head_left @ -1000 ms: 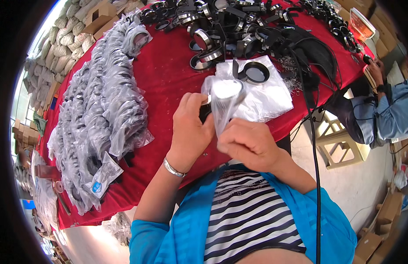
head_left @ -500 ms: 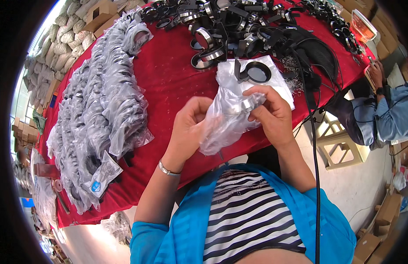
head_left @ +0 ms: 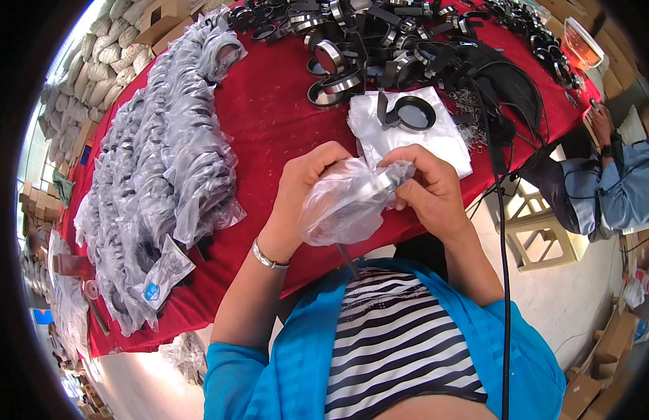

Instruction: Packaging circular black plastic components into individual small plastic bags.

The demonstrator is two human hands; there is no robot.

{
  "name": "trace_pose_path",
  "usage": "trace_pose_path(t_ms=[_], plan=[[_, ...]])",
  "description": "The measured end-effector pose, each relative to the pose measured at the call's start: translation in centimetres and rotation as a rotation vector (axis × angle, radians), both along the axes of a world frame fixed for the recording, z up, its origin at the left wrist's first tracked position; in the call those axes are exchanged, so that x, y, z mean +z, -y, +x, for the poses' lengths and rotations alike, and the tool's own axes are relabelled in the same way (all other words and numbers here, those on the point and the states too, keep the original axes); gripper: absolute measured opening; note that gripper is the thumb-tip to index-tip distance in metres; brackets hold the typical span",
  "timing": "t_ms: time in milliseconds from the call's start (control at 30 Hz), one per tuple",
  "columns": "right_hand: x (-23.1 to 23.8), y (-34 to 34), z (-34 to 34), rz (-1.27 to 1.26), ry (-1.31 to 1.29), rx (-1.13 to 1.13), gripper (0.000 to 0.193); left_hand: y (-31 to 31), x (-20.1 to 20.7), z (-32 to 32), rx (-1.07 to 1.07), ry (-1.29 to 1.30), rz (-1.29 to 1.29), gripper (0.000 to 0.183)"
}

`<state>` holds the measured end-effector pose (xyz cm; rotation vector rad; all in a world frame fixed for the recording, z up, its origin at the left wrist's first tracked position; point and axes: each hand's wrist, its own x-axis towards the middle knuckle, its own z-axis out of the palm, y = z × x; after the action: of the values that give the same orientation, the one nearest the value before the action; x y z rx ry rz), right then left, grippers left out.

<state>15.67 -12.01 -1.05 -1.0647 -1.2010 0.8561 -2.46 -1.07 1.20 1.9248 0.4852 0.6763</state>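
Over the table's near edge I hold a clear plastic bag (head_left: 342, 213) with a silver-rimmed round part (head_left: 384, 180) showing through it. My left hand (head_left: 294, 192) is closed on the bag's left side, its fingertips partly hidden behind the plastic. My right hand (head_left: 434, 192) pinches the right end of the bag and the part between thumb and fingers. Just beyond my hands, a black round piece with a grey disc and a flat strap-like arm (head_left: 415, 113) lies on a stack of white plastic bags (head_left: 447, 143).
Rows of bagged parts (head_left: 149, 168) cover the left of the red-covered table (head_left: 279, 98). Loose black and silver round parts (head_left: 338, 80) are heaped at the back. A black cable (head_left: 503, 245) hangs at right, near a stool (head_left: 548, 238) and another person's arm (head_left: 604, 133).
The bag has puffed out and shifted slightly left, toward my left hand, covering less of the white stack. My left hand has turned and risen a little; my right hand keeps its pinch.
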Motion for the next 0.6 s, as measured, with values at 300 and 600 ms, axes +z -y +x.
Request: trace_pose_path(t_ms=[300,600], plan=[[0.4,-0.1,-0.2,0.003,0.084,-0.029,0.020,0.8,0.9,-0.4,-0.350,0.111,-0.256,0.059],[0.5,0.3,0.4,-0.059,-0.059,-0.147,0.021,0.6,-0.4,-0.9,0.073,0.134,0.036,0.010]])
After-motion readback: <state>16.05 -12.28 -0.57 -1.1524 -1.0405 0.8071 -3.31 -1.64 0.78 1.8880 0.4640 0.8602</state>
